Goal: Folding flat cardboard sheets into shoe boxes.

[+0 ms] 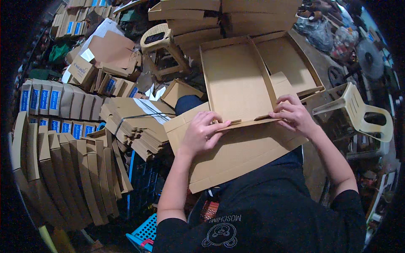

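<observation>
A brown cardboard box blank [236, 80], partly folded into a shallow tray, lies across my lap. Its near wall runs between my hands and a flat flap [236, 156] hangs toward me. My left hand [202, 133] presses down on the left part of that near wall, fingers laid flat over the fold. My right hand [293, 114] pinches the right end of the same wall beside a small upright side flap [280, 84]. Both hands grip the cardboard.
A strapped bundle of flat cardboard blanks [135, 118] lies to my left. Rows of folded boxes [67, 168] stand further left. A beige plastic stool [162, 46] is ahead, a beige plastic chair [363, 114] to the right. A blue crate [145, 232] sits below.
</observation>
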A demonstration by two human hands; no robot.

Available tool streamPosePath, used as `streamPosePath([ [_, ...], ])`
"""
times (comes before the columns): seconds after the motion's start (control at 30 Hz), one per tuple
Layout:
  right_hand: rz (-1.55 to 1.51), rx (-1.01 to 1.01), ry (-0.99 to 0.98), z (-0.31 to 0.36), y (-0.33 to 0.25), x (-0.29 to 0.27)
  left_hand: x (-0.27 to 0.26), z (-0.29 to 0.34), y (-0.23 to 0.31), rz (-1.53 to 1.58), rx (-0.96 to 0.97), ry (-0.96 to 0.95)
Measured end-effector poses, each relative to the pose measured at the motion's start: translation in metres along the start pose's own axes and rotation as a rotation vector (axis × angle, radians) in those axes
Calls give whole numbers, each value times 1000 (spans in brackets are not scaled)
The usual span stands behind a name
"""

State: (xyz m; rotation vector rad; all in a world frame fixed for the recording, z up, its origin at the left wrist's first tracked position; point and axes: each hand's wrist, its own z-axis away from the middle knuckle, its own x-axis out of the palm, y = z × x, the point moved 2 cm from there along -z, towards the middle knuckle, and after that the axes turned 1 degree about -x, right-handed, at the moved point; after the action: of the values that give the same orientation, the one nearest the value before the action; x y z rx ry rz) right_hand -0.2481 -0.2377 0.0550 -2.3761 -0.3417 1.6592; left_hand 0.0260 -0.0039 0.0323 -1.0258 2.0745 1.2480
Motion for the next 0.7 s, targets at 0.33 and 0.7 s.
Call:
streamPosePath([
  [0.33, -206, 227, 16, -12, -15, -8, -12, -15, 27, 105, -310, -57],
  [0.7, -165, 418, -134, -33, -36, -11, 4, -20, 43, 120, -626, -117],
])
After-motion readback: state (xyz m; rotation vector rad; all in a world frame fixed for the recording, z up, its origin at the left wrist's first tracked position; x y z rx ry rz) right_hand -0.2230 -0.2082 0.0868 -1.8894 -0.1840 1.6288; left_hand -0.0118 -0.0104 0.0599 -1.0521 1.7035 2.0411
